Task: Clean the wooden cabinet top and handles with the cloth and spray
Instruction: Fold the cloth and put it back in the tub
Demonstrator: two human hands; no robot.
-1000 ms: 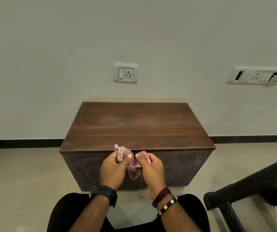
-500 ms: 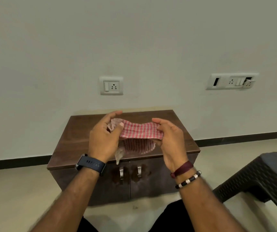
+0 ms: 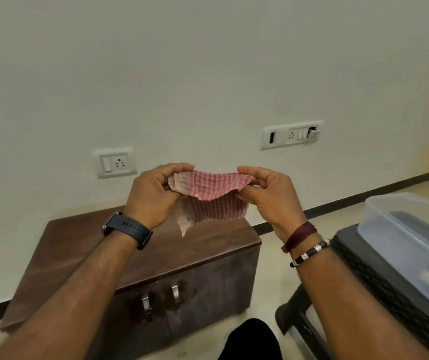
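Dark knee [image 3: 251, 339] at bottom edge. Black woven plastic stool [image 3: 379, 289] at right, clear lidded plastic container [image 3: 410, 245] on top of it. Left hand [image 3: 153, 196], black watch [image 3: 127, 229] on wrist, pinching left end of red-and-white checked cloth [image 3: 213, 193]; right hand [image 3: 267, 196], maroon thread and beaded bracelet [image 3: 309, 252] on wrist, pinching right end. Cloth stretched between hands, long axis left-right, top edge nearly level, lower half hanging folded with a pale corner pointing down. Held in air above wooden cabinet top [image 3: 177, 245], not touching it. Two metal handles [image 3: 161, 298] side by side at door seam, dark wet-looking patches around them. Bare floor right of cabinet, stool close by. Wall behind with single socket plate [image 3: 116, 163] and wider switch plate [image 3: 292, 135].
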